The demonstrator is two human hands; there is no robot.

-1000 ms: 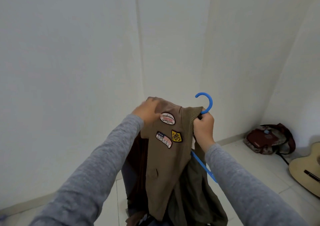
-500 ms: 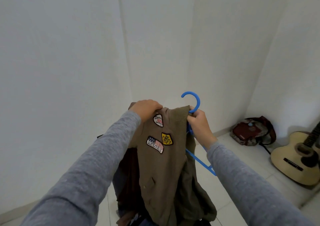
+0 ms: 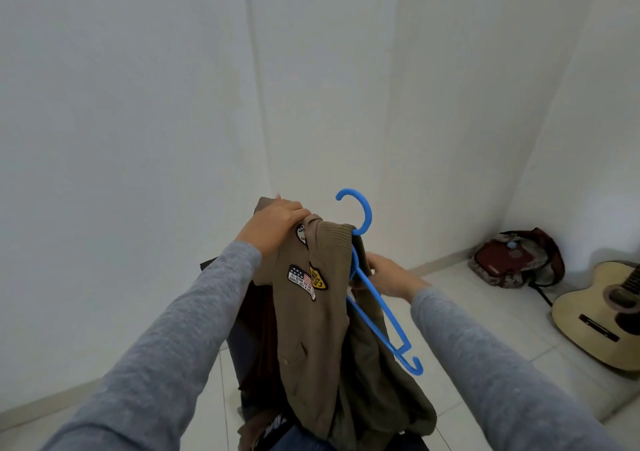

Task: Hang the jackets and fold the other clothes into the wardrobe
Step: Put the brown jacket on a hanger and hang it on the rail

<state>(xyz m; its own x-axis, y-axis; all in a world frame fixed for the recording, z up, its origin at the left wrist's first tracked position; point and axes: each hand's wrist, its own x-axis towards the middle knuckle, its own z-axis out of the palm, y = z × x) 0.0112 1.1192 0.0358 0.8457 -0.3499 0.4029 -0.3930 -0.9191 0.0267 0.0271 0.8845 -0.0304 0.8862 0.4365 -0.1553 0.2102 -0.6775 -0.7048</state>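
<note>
**Head view: jacket half on hanger, both hands engaged**

- Left hand point(image 3: 277, 222): fingers curled over the top of the jacket point(image 3: 311, 326) at its shoulder, gripping the cloth. Grey sleeve runs to the wrist.
- Jacket: brown, patches on the chest, held up in the air before the wall corner. It hangs down over dark clothes point(image 3: 256, 329) below it. The ribbed collar sits against the hook's base.
- Hanger point(image 3: 367, 215): blue, hook uppermost. One arm is hidden inside the jacket; the other juts out bare, sloping down to the right.
- Right hand point(image 3: 384, 274): fingers closed round the hanger just below its neck, touching the jacket's inner cloth.
- Floor point(image 3: 457, 312), right side: a bag point(image 3: 512, 260) in the corner against the wall, a guitar point(image 3: 599, 315) just beside it at the frame edge.
</note>
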